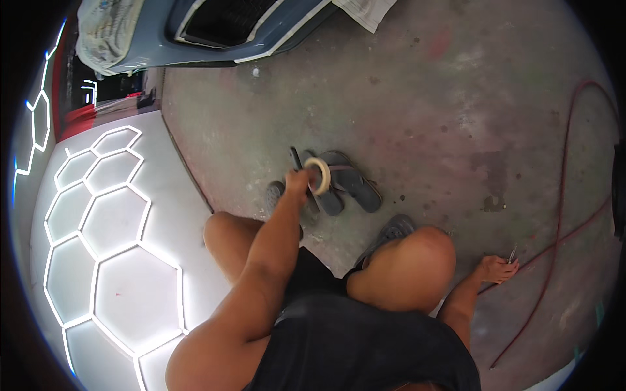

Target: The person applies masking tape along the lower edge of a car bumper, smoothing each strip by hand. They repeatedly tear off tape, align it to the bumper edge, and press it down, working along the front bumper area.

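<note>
The person is crouching on a stained concrete floor (417,98), both knees bent up into the head view. The left hand (298,182) is reaching forward, fingers closed around a roll of masking tape (319,175), which is being held upright just above the floor, in front of the left knee and over a pair of dark flip-flops (352,186) lying side by side there. A thin dark stick-like thing (297,158) is rising from the same fist, though whether it is gripped or merely lying behind is hard to tell. The right hand (497,268) is hanging low, out beside the right knee and near the floor's right edge, pinching a small slim metal tool (513,253) between narrow fingers; the kind of tool is too small to make out. A red hose (566,195) is looping across the floor just beyond that hand, crossing itself near the fingertips. At the far edge of the floor, a blue-grey car bumper (215,39) is showing, with masking paper draped on it at its left end (107,29). To the left, the concrete is giving way to a glossy white floor (124,274) that is mirroring hexagonal light strips. The person is wearing a dark shirt and dark shorts (365,339).
</note>
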`<state>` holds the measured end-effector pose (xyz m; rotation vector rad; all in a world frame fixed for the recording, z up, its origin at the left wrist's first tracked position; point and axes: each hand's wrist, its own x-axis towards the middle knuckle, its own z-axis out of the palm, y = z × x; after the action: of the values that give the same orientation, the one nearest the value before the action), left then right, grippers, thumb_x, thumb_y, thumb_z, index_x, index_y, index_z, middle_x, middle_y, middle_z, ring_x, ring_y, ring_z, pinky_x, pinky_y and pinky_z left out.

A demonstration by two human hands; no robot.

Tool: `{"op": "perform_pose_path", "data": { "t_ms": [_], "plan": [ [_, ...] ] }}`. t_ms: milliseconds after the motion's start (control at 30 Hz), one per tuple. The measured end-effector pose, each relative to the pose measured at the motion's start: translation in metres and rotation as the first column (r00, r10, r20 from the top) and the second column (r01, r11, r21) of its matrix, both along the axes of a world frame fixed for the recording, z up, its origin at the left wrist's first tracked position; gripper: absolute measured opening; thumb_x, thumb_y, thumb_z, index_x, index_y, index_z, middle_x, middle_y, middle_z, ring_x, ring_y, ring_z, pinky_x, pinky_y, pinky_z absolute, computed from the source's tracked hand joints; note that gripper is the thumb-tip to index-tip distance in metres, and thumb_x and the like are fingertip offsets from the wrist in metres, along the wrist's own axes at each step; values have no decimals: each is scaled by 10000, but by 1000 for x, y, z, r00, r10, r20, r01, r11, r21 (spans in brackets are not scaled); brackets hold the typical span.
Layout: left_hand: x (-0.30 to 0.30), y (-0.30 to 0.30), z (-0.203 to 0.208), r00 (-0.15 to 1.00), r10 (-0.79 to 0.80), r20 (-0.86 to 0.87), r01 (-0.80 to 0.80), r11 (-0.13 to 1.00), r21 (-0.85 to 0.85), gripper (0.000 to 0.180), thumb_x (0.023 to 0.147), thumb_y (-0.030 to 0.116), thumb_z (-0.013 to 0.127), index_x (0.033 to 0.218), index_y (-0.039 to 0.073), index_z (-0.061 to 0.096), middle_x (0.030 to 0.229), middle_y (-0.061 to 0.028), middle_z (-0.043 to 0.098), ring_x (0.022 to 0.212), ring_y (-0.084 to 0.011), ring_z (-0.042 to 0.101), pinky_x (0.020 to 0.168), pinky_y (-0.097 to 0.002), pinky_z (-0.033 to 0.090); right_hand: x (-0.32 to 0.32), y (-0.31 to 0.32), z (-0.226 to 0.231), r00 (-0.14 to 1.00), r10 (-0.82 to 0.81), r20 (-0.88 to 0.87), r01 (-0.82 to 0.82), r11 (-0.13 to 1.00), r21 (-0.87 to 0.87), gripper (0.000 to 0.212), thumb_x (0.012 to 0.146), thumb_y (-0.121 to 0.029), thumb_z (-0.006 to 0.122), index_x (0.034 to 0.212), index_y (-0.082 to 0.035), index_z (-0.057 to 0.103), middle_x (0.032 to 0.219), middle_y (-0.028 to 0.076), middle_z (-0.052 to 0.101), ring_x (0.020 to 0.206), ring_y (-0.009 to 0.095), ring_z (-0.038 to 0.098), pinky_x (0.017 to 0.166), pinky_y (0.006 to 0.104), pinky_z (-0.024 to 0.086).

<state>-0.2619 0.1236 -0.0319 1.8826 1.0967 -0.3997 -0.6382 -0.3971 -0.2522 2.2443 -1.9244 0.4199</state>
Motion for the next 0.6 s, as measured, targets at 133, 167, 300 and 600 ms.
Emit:
{"op": "perform_pose_path", "data": {
  "t_ms": [133, 167, 300, 600],
  "plan": [
    [-71, -6, -61, 975, -204, -85, 214, 967, 136, 524, 772, 169, 881, 1189, -102, 715, 1113, -199, 709, 961, -296, 658, 830, -449, 523, -6, -20, 4, 998, -18, -66, 18, 1000, 2, 378, 1069, -166, 521, 1429, -168, 638, 1483, 71, 618, 1360, 333, 602, 1057, 549, 489],
    [-87, 3, -74, 944, -329, -37, 327, 907, 265, 516, 778, 172, 863, 1216, -60, 722, 1217, -220, 677, 1083, -351, 630, 929, -471, 509, -11, -16, 8, 997, -16, -78, 19, 999, 35, 377, 1066, -142, 526, 1426, -153, 637, 1478, 87, 621, 1358, 339, 602, 1052, 545, 495],
    [-80, -7, -115, 939, -329, 98, 248, 848, 469, 402, 811, 114, 802, 1185, -16, 733, 1159, -236, 728, 1129, -443, 688, 1014, -527, 537, 2, -33, 45, 995, -83, -63, 98, 952, 291, 353, 1045, -78, 561, 1393, -59, 624, 1412, 161, 644, 1325, 392, 603, 1040, 537, 504],
    [16, -66, -68, 918, -260, 299, 162, 935, 314, 368, 850, 58, 760, 1174, -108, 704, 1083, -270, 775, 978, -420, 765, 858, -505, 596, -9, 156, 251, 835, 413, 363, -538, 751, 383, 298, 1002, 20, 533, 1289, 8, 613, 1238, 254, 639, 1185, 469, 604, 1065, 529, 470]
  ]
}}
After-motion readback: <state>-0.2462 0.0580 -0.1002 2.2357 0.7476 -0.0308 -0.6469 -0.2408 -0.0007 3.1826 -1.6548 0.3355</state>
